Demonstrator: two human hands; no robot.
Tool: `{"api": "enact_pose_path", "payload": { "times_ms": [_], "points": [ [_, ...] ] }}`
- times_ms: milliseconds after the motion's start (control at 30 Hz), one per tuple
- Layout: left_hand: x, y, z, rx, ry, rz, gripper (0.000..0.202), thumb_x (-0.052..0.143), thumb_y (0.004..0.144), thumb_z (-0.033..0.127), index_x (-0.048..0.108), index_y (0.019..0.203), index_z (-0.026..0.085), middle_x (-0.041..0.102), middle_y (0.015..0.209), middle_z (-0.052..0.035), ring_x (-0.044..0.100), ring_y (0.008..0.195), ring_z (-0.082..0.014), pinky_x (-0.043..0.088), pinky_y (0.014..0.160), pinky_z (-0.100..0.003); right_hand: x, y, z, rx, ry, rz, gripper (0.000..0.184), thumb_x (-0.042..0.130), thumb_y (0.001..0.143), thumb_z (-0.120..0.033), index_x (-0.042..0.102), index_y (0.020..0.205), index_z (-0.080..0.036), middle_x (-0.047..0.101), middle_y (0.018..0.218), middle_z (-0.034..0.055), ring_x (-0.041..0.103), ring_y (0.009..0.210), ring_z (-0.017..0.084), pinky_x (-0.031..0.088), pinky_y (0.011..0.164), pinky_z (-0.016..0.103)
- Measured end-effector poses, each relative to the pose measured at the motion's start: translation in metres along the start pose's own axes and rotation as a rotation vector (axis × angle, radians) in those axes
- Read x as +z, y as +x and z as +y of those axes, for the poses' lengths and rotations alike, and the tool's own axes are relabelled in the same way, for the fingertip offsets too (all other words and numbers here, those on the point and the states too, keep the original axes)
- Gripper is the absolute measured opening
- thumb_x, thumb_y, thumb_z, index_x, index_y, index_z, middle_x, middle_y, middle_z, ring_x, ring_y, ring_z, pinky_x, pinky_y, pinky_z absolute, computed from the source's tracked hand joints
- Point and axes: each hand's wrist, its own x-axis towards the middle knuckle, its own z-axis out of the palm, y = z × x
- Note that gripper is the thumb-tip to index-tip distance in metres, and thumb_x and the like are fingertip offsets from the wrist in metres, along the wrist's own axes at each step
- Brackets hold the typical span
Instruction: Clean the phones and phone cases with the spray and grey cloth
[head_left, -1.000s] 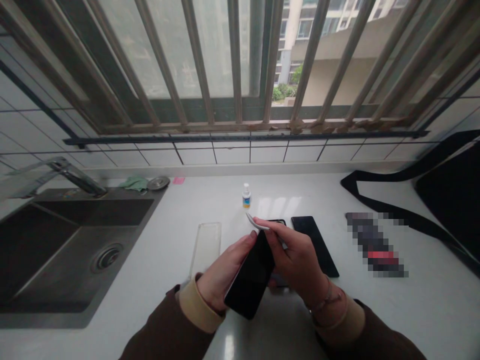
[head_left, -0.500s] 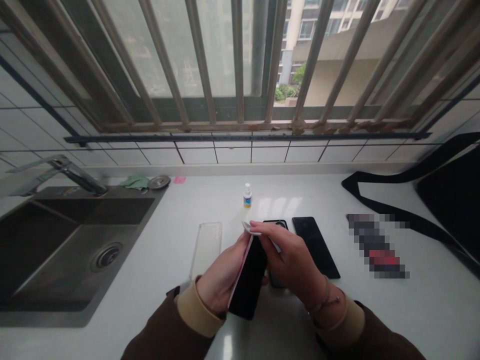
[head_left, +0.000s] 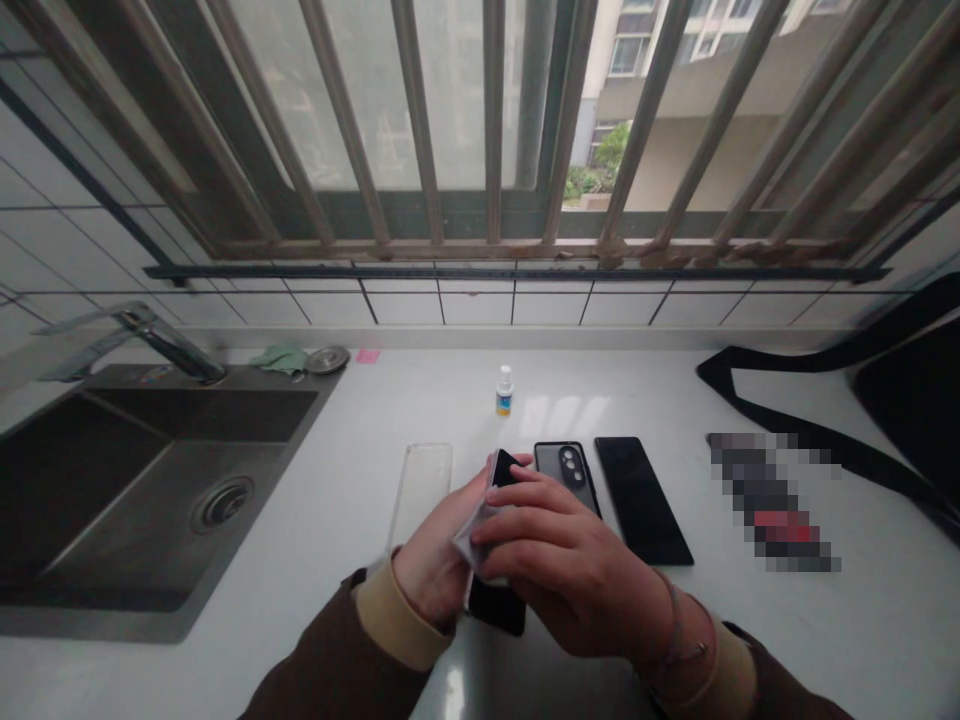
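Note:
My left hand (head_left: 442,560) is wrapped round a black smartphone (head_left: 496,608), held tilted above the counter. Pressed on the phone's face by my right hand (head_left: 559,560) is a crumpled white wiping cloth (head_left: 474,535); my fingers cover much of it and the middle of the phone. Left of my hands lies a clear phone case (head_left: 421,485). A black phone case (head_left: 564,465) with camera cut-outs is partly hidden behind my right hand. Beside it, a second black phone (head_left: 643,500) rests flat. A small white spray bottle (head_left: 504,392) stands upright farther back.
To the left is a steel sink (head_left: 157,500) with a faucet (head_left: 161,340). A green cloth (head_left: 279,358), a round metal drain cover (head_left: 328,359) and a pink slip (head_left: 367,355) lie along the back. On the right are a blurred-out item (head_left: 772,500) and a black strap (head_left: 795,415).
My right hand and the cloth have moved from the phone's top edge down onto the middle of its face. The view has shifted slightly, and more of the black case shows.

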Motion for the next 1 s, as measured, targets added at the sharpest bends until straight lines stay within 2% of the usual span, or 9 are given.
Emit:
{"api": "enact_pose_path", "payload": {
  "times_ms": [100, 233, 367, 467, 567, 700, 800, 900, 1000],
  "points": [
    [-0.001, -0.002, 0.005, -0.065, -0.036, 0.085, 0.045, 0.053, 0.109, 0.060, 0.068, 0.124, 0.020, 0.070, 0.087, -0.0043, 0.075, 0.085, -0.0187, 0.060, 0.077, -0.026, -0.003, 0.003, -0.009, -0.070, -0.028, -0.057, 0.024, 0.057, 0.100, -0.016, 0.071, 0.116, -0.027, 0.081, 0.128, -0.0005, 0.065, 0.136, 0.023, 0.032, 0.135, 0.046],
    [0.001, -0.006, 0.011, -0.050, -0.002, 0.183, 0.062, 0.052, 0.100, 0.078, 0.062, 0.132, 0.025, 0.069, 0.083, -0.0029, 0.071, 0.068, -0.0174, 0.058, 0.064, -0.028, -0.002, 0.003, -0.014, -0.133, -0.113, -0.096, 0.022, 0.056, 0.100, -0.018, 0.073, 0.112, -0.026, 0.080, 0.131, -0.0018, 0.066, 0.134, 0.022, 0.031, 0.136, 0.044],
    [0.004, -0.009, 0.016, 0.012, 0.022, 0.294, 0.061, 0.058, 0.097, 0.079, 0.061, 0.128, 0.027, 0.070, 0.084, -0.0023, 0.070, 0.064, -0.0173, 0.058, 0.061, -0.028, 0.005, 0.001, -0.016, -0.169, -0.246, -0.041, 0.018, 0.062, 0.103, -0.021, 0.076, 0.110, -0.030, 0.080, 0.133, -0.0039, 0.069, 0.129, 0.020, 0.033, 0.136, 0.043],
    [0.004, -0.008, 0.017, 0.034, -0.038, 0.309, 0.055, 0.062, 0.096, 0.076, 0.061, 0.122, 0.028, 0.070, 0.084, -0.0022, 0.071, 0.065, -0.0171, 0.060, 0.064, -0.029, 0.009, 0.001, -0.015, -0.175, -0.341, 0.043, 0.020, 0.067, 0.104, -0.019, 0.078, 0.119, -0.026, 0.081, 0.132, -0.0014, 0.071, 0.126, 0.021, 0.035, 0.136, 0.043],
    [0.004, -0.006, 0.018, 0.118, -0.082, 0.293, 0.050, 0.062, 0.099, 0.071, 0.061, 0.118, 0.026, 0.072, 0.086, -0.0043, 0.074, 0.072, -0.0190, 0.064, 0.072, -0.033, 0.010, -0.003, -0.013, -0.140, -0.393, 0.136, 0.028, 0.070, 0.101, -0.016, 0.078, 0.127, -0.024, 0.080, 0.133, 0.0039, 0.069, 0.128, 0.026, 0.047, 0.129, 0.047],
    [0.009, -0.009, 0.020, 0.344, -0.039, 0.199, 0.042, 0.062, 0.104, 0.060, 0.062, 0.124, 0.023, 0.077, 0.115, -0.0136, 0.079, 0.101, -0.0250, 0.064, 0.092, -0.039, 0.008, -0.011, -0.010, -0.006, -0.360, 0.271, 0.050, 0.067, 0.101, -0.008, 0.067, 0.149, -0.024, 0.073, 0.139, 0.0125, 0.068, 0.131, 0.029, 0.062, 0.113, 0.044],
    [0.015, -0.016, 0.020, 0.505, 0.051, 0.057, 0.043, 0.068, 0.104, 0.051, 0.061, 0.138, 0.025, 0.072, 0.138, -0.0141, 0.075, 0.120, -0.0263, 0.061, 0.103, -0.040, 0.005, -0.013, -0.006, 0.149, -0.302, 0.484, 0.058, 0.063, 0.102, -0.004, 0.065, 0.152, -0.032, 0.071, 0.139, 0.0096, 0.071, 0.126, 0.026, 0.063, 0.109, 0.042],
    [0.020, -0.023, 0.016, 0.631, 0.155, 0.007, 0.065, 0.080, 0.099, 0.034, 0.050, 0.156, 0.038, 0.069, 0.147, -0.0075, 0.073, 0.123, -0.0222, 0.059, 0.104, -0.034, 0.002, -0.012, 0.004, 0.397, -0.199, 0.701, 0.039, 0.062, 0.105, -0.014, 0.077, 0.135, -0.036, 0.073, 0.134, 0.0069, 0.071, 0.124, 0.027, 0.061, 0.110, 0.048],
    [0.021, -0.025, 0.011, 0.691, 0.194, 0.008, 0.096, 0.091, 0.087, 0.021, 0.039, 0.163, 0.046, 0.068, 0.150, -0.0058, 0.069, 0.132, -0.0242, 0.058, 0.107, -0.034, 0.006, -0.009, 0.020, 0.741, 0.139, 0.798, 0.023, 0.065, 0.107, -0.037, 0.082, 0.119, -0.030, 0.078, 0.127, 0.0077, 0.073, 0.120, 0.029, 0.060, 0.108, 0.051]
  ]
}}
